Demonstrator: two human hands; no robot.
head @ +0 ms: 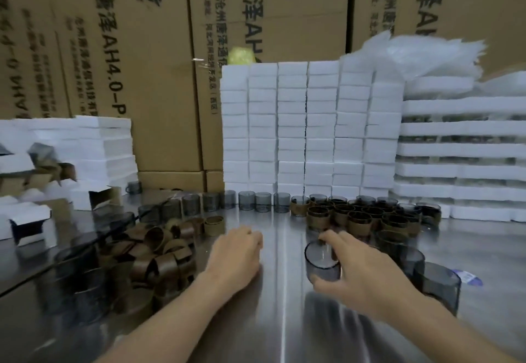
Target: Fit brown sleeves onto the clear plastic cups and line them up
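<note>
My right hand grips a bare smoky clear cup standing on the steel table, fingers over its rim and thumb at its base. My left hand lies on the table to the left with its fingers curled under, holding nothing that I can see. A loose pile of brown sleeves lies left of that hand. Sleeved cups stand grouped beyond my right hand. A row of bare cups runs along the back. More bare cups stand at the right.
Stacks of white boxes wall off the back of the table, with foam trays at the right and open white boxes at the left. Big cardboard cartons rise behind. Bare steel shows between my arms.
</note>
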